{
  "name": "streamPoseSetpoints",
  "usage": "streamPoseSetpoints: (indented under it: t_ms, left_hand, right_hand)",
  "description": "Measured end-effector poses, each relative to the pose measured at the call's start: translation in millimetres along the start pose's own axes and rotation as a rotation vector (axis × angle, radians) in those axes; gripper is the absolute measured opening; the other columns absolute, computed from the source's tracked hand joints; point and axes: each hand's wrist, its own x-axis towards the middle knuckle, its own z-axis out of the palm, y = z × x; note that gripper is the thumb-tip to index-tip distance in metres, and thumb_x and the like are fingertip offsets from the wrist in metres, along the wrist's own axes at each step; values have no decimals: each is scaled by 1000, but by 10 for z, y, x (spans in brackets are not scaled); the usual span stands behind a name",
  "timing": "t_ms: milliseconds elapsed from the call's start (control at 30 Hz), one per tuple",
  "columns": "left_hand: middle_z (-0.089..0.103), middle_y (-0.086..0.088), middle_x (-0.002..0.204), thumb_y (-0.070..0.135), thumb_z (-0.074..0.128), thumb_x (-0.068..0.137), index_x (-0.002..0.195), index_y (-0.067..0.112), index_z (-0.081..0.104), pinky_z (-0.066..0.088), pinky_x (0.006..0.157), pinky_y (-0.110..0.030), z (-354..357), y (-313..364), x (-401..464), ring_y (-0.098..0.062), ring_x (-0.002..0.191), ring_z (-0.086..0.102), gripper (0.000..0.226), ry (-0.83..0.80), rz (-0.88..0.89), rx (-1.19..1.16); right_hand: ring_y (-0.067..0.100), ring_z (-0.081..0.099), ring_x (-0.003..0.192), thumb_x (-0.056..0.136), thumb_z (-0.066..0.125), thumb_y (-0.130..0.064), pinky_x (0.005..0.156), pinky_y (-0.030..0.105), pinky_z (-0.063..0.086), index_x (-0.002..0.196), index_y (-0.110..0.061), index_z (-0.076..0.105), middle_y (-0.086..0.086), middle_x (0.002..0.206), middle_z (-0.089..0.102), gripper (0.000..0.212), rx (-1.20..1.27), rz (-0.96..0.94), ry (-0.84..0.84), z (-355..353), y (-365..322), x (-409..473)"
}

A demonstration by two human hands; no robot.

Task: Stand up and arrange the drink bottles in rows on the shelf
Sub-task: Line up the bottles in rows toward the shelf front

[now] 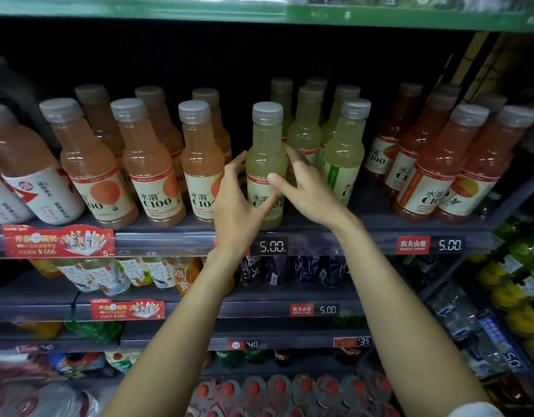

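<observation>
Hands frame a pale green bottle (265,164) that stands upright at the front edge of the shelf (169,236), just above a 5.00 price tag (271,246). From the left side, the left hand (238,203) has its fingers spread and lightly bent around the label, its thumb lying across the lower front of the bottle. From the right side, the right hand (304,188) reaches in with fingers mostly straight, thumb tip pressed on the label's red band and the other fingers slipping behind the bottle's shoulder. Whether either hand truly grips cannot be told. Behind and to the right stand more green bottles (343,145) in a loose cluster. To the left, orange bottles (148,164) stand in rows two deep; to the right, red-orange bottles (440,164) lean with the wide lens. Lower shelves carry other drinks, blurred.
</observation>
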Motion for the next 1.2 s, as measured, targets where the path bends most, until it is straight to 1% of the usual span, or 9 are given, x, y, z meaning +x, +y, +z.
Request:
streamPoseSetpoints:
  t_ms: [200, 300, 367, 501, 567, 701, 968, 1068, 1202]
  left_hand:
    - [47, -1, 140, 31, 72, 85, 141, 10, 36, 46, 102, -35, -76, 48, 16, -10, 126, 48, 69, -22, 53, 8]
    - [45, 0, 140, 31, 66, 88, 141, 10, 37, 36, 105, -19, -125, 121, 72, -8, 129, 42, 64, -30, 90, 48]
    - [47, 0, 137, 39, 62, 90, 141, 11, 37, 35, 100, -14, -135, 186, 131, -6, 126, 43, 63, -59, 106, 90]
    - [53, -6, 133, 39, 72, 83, 140, 8, 37, 44, 100, -31, -156, 237, 271, -17, 123, 50, 74, -109, 120, 167]
    - [56, -7, 131, 38, 75, 80, 138, 7, 39, 45, 98, -33, -185, 225, 309, -20, 121, 52, 75, -117, 130, 203]
    - [59, -7, 128, 41, 76, 77, 136, 9, 42, 48, 94, -38, -242, 192, 357, -23, 117, 56, 75, -143, 139, 222]
    - [59, -8, 128, 38, 77, 78, 136, 11, 41, 50, 93, -40, -251, 166, 363, -24, 117, 57, 74, -138, 133, 186]
    - [57, -8, 130, 39, 76, 79, 138, 11, 41, 49, 94, -37, -244, 172, 353, -23, 118, 56, 75, -138, 131, 180]
    - [57, -8, 130, 39, 75, 80, 139, 10, 40, 50, 93, -38, -240, 155, 355, -23, 118, 56, 74, -130, 141, 174]
  right_hand:
    - [11, 43, 131, 95, 53, -33, 110, 38, 36, 148, -21, 23, -4, 143, 46, 61, 11, 17, -16, -2, 12, 9]
    - [10, 42, 132, 94, 54, -34, 111, 37, 36, 148, -22, 24, -3, 144, 45, 62, 89, 43, -26, -79, -38, -40]
    - [9, 43, 130, 94, 54, -34, 109, 32, 37, 144, -21, 32, -3, 142, 46, 56, 72, 84, 115, -170, -69, -117]
    - [11, 59, 100, 92, 55, -17, 91, 33, 51, 125, -17, 55, 4, 119, 60, 32, -230, 61, 482, -319, -108, -157]
    - [11, 59, 87, 91, 55, -7, 87, 29, 52, 124, -14, 55, 9, 126, 56, 34, -394, 25, 461, -349, -145, -24]
    - [32, 39, 127, 91, 50, -3, 101, 40, 39, 137, -13, 39, 15, 145, 27, 48, -555, 252, 215, -294, -175, 386]
    - [39, 38, 122, 98, 46, -33, 91, 42, 41, 141, -21, 35, 24, 135, 37, 46, -947, 302, 172, -238, -132, 649]
    - [36, 46, 117, 99, 45, -27, 86, 37, 42, 137, -20, 44, 21, 127, 48, 38, -795, 180, 209, -254, -126, 663]
    - [16, 53, 107, 94, 49, -2, 85, 24, 41, 116, -14, 59, 5, 119, 59, 27, -252, 79, 267, -312, -109, 642]
